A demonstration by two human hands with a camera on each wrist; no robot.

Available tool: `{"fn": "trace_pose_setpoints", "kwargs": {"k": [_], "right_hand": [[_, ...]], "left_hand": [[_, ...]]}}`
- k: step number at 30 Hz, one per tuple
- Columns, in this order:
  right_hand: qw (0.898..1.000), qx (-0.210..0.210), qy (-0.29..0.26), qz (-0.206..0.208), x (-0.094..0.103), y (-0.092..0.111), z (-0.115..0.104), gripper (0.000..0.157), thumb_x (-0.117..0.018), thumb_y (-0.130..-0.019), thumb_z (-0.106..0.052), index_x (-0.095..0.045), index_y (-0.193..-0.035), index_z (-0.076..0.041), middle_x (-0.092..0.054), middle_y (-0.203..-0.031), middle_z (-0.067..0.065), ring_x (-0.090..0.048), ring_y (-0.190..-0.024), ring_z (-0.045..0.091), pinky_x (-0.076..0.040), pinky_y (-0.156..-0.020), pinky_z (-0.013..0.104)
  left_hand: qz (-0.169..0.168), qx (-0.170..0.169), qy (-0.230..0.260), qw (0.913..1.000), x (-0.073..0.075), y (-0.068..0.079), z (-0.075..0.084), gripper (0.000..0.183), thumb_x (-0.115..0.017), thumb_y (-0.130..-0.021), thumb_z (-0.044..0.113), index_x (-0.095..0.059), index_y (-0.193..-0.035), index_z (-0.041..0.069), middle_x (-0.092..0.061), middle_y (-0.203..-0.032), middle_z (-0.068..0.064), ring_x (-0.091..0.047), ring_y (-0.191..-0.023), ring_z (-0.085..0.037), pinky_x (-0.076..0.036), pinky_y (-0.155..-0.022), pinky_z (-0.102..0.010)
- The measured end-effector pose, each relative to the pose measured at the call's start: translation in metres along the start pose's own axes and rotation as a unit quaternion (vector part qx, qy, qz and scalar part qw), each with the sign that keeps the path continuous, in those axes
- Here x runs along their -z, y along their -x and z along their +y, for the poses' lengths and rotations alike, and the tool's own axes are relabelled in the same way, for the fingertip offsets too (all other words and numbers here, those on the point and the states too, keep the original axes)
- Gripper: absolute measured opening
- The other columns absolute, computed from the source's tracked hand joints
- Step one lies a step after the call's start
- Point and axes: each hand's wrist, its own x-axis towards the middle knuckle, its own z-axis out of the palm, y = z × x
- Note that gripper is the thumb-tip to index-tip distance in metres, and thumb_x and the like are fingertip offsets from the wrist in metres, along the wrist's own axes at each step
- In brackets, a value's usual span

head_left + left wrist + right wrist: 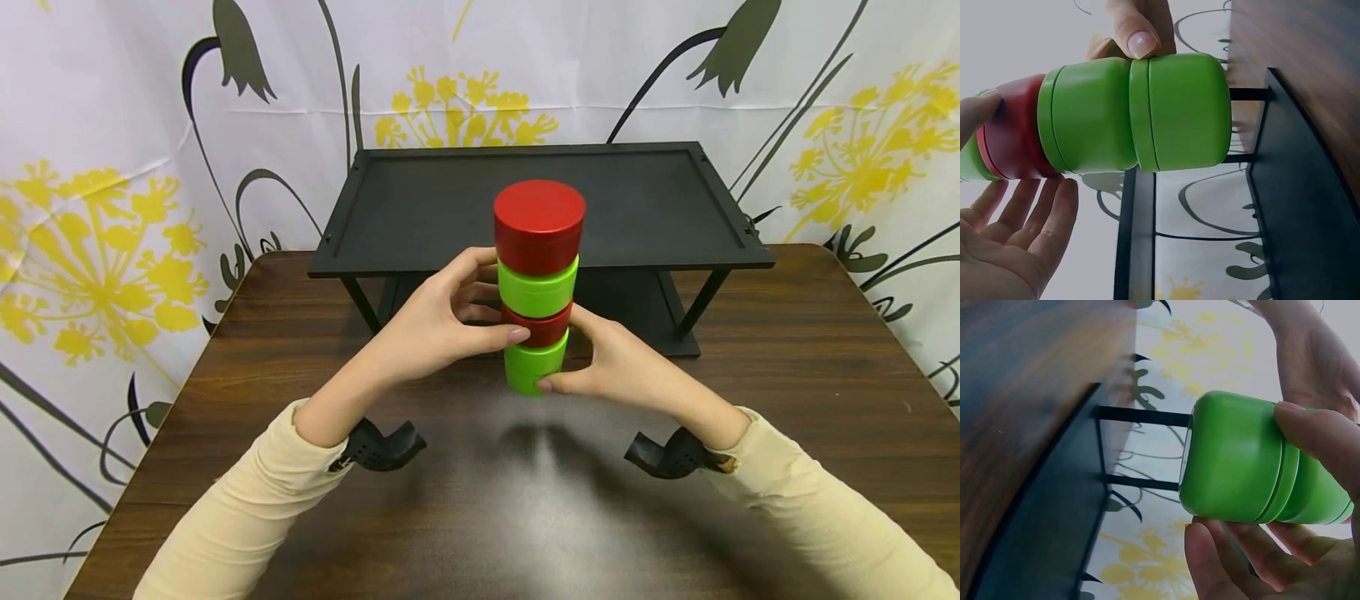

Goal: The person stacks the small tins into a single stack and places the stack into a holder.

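Note:
A tall stack of round red and green containers is held upright above the table, its glossy red top container [538, 229] closed by a flat top. Below it come a green container [537, 292], a red one [540, 327], and green at the bottom [1235, 459]. My left hand [431, 321] grips the stack from the left, thumb across the lower red container and fingers behind. From the right, my right hand [618, 358] holds the bottom green part, its thumb on the front. In the left wrist view two green containers [1188, 112] sit together at the lower end.
A black two-tier shelf [427, 208] stands behind the stack at the back of the dark wooden table [247, 350]. Its lower tier [667, 325] shows under the top. A flower-patterned cloth [300, 67] hangs behind. Each wrist carries a black camera mount [386, 446].

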Motion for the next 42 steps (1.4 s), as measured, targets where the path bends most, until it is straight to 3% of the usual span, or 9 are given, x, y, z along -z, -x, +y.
{"fn": "trace_pose_setpoints", "kwargs": {"k": [19, 31, 42], "right_hand": [[1.0, -0.004, 0.018, -0.008, 0.024, -0.006, -0.023, 0.066, -0.079, -0.078, -0.022, -0.046, -0.135, -0.019, -0.059, -0.127, 0.0, -0.055, -0.119, 0.019, -0.049, -0.097, 0.043], [1.0, 0.016, -0.004, -0.01, 0.033, -0.017, -0.028, 0.065, -0.077, -0.08, -0.017, -0.044, -0.136, -0.012, -0.058, -0.126, 0.006, -0.058, -0.115, 0.023, -0.051, -0.097, 0.043], [0.999, 0.029, -0.029, -0.01, 0.044, -0.029, -0.028, 0.066, -0.074, -0.082, -0.013, -0.042, -0.139, -0.009, -0.055, -0.13, 0.009, -0.058, -0.117, 0.028, -0.05, -0.099, 0.043]], "left_hand": [[0.026, -0.005, 0.01, 0.9996, 0.011, -0.009, 0.022, 0.062, -0.07, -0.083, 0.001, -0.042, -0.137, 0.011, -0.055, -0.127, -0.008, -0.06, -0.113, -0.021, -0.054, -0.095, -0.034], [0.034, -0.022, -0.009, 0.9991, 0.02, -0.018, 0.028, 0.061, -0.069, -0.084, 0.003, -0.041, -0.138, 0.011, -0.055, -0.13, -0.009, -0.058, -0.116, -0.022, -0.052, -0.099, -0.038], [0.042, -0.004, -0.001, 0.9991, 0.029, -0.031, 0.032, 0.063, -0.067, -0.084, 0.007, -0.039, -0.141, 0.015, -0.053, -0.134, -0.008, -0.054, -0.119, -0.024, -0.049, -0.1, -0.043]]}}
